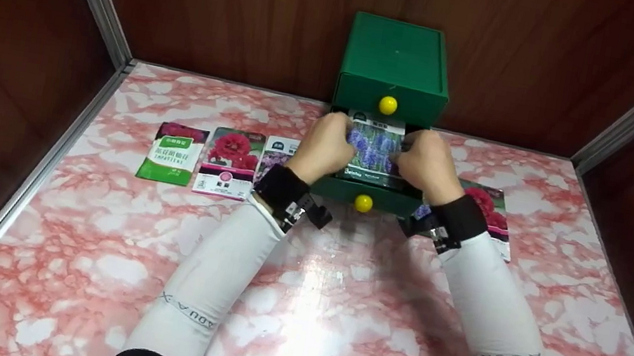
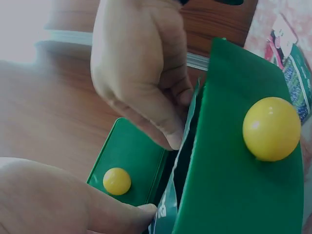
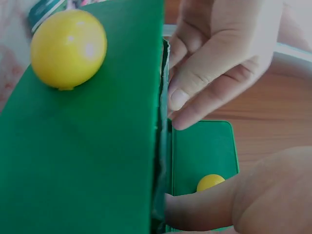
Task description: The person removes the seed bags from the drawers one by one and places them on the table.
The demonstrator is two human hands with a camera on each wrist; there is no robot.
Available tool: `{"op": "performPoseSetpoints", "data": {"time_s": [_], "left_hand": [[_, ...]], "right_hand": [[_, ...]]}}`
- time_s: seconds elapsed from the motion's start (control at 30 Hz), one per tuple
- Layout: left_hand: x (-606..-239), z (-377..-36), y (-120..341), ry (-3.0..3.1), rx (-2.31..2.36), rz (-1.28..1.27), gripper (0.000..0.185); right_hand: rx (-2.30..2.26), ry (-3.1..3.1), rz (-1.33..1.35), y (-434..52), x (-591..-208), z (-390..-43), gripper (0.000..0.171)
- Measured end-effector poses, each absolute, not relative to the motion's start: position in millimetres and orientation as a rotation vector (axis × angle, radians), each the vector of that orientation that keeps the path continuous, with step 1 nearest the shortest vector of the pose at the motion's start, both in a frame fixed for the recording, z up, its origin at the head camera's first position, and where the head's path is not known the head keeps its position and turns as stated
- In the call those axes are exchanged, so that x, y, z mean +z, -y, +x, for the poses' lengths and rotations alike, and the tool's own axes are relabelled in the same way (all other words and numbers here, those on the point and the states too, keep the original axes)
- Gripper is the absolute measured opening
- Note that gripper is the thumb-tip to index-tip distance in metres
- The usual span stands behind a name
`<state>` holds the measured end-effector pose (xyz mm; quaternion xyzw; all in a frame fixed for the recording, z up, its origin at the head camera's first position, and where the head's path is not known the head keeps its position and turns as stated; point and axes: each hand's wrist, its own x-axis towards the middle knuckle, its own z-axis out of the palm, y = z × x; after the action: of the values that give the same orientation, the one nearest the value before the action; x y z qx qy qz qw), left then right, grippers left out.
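A seed packet with purple flower spikes [image 1: 373, 149] lies tilted over the pulled-out lower drawer [image 1: 334, 190] of a small green cabinet [image 1: 397, 53]. My left hand [image 1: 328, 144] pinches its left edge, and my right hand [image 1: 428, 161] pinches the right edge. Seen from the left wrist, the left thumb [image 2: 124, 217] presses on the packet [image 2: 168, 209] close behind the drawer front [image 2: 234, 161]. The right wrist view has the right thumb [image 3: 200, 212] against the same packet, with the left hand [image 3: 219, 58] opposite. Inside the drawer, the bottom is hidden.
Left of the cabinet lie a green-and-white packet [image 1: 171, 155], a red-flower packet [image 1: 229, 163] and a pink-purple one [image 1: 274, 161]. Another red-flower packet [image 1: 494, 214] is partly behind the right wrist. Yellow knobs [image 1: 388, 105] mark both drawers. Wooden walls [image 1: 223, 7] enclose the marbled table [image 1: 158, 280].
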<state>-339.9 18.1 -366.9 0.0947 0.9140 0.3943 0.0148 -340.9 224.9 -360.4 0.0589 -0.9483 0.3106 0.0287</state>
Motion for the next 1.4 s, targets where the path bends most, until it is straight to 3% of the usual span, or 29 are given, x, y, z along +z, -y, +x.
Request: {"op": "performPoseSetpoints", "data": {"time_s": [0.27,0.7,1.0,1.4], "left_hand": [[-368,-334,-9,-2.690,1.450,0.227,0.062],[-365,-312,-5,-2.689,1.450,0.301,0.058],[-367,-299,-5,-2.656,1.495,0.331,0.073],[-376,-284,-17,-2.653,1.552,0.380,0.070]], "right_hand": [[1.216,2.937,0.099,-235,-355,-338,0.052],[1.327,2.950,0.123,-243,-351,-317,0.055],[1.327,2.886,0.138,-248,-358,-295,0.053],[1.431,2.708,0.109,-262,-377,-271,0.058]]}}
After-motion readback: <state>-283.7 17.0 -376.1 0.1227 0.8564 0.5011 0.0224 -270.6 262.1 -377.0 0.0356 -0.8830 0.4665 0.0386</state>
